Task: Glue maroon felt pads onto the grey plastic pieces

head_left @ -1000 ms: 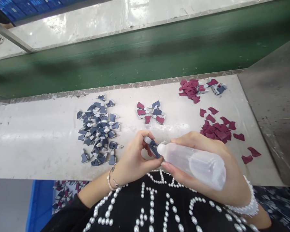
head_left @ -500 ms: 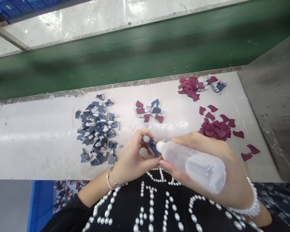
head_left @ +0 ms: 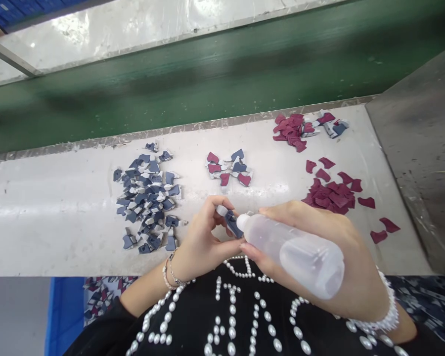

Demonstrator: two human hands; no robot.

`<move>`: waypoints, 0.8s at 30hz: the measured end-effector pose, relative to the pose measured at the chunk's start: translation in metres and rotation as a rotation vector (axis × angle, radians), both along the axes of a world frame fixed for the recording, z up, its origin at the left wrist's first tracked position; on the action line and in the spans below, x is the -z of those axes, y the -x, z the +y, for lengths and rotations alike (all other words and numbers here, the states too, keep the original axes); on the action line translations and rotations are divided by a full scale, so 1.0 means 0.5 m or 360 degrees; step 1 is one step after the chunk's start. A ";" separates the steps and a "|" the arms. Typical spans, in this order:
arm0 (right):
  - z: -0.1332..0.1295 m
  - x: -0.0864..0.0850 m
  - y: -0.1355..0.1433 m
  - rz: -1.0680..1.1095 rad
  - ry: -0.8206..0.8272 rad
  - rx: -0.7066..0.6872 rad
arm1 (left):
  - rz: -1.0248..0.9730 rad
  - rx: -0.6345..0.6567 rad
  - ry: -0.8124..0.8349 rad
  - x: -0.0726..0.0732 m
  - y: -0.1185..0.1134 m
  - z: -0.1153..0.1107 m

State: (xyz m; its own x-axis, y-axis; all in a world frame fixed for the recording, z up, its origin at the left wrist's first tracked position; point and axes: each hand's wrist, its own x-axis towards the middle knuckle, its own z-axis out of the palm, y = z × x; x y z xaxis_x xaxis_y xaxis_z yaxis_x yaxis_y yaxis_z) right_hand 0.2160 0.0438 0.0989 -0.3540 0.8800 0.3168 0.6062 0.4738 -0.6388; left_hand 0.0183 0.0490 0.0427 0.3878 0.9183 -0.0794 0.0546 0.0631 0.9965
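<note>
My left hand (head_left: 203, 240) is closed on a small dark blue and grey plastic part (head_left: 230, 221), pinched between thumb and fingers. In my right hand (head_left: 319, 237) is a translucent squeeze bottle (head_left: 296, 254), part full of clear contents, lying tilted with its white tip against or just over the part. Whether anything flows out cannot be seen. Beyond my hands lies a small group of grey parts with maroon or blue faces (head_left: 230, 168). A heap of blue and grey parts (head_left: 148, 193) is to the left, and loose maroon pieces (head_left: 332, 195) are to the right.
Another maroon pile (head_left: 289, 129) sits at the back right beside a few assembled parts (head_left: 333, 124). A green belt (head_left: 207, 84) runs behind the white table (head_left: 59, 212). A metal panel (head_left: 426, 143) stands at right. Below the front edge is a blue bin (head_left: 65, 311) of parts.
The bottle and both hands have shifted very slightly left. The tip stays at the blue and grey part; the view has moved a little.
</note>
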 end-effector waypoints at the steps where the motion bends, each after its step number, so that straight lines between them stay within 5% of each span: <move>1: 0.000 -0.001 0.000 -0.0014 0.0002 0.0004 | -0.0014 0.0000 0.0013 0.000 0.000 0.000; 24: -0.003 -0.006 -0.016 -0.0085 0.0151 -0.0052 | -0.0037 0.0023 0.0045 -0.002 0.001 -0.002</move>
State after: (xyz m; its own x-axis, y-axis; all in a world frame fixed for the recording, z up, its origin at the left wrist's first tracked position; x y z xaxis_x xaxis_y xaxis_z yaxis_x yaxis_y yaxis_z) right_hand 0.2241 0.0425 0.1020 -0.3973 0.8928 0.2125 0.6260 0.4329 -0.6486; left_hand 0.0176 0.0481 0.0435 0.4030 0.9102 -0.0958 0.0325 0.0904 0.9954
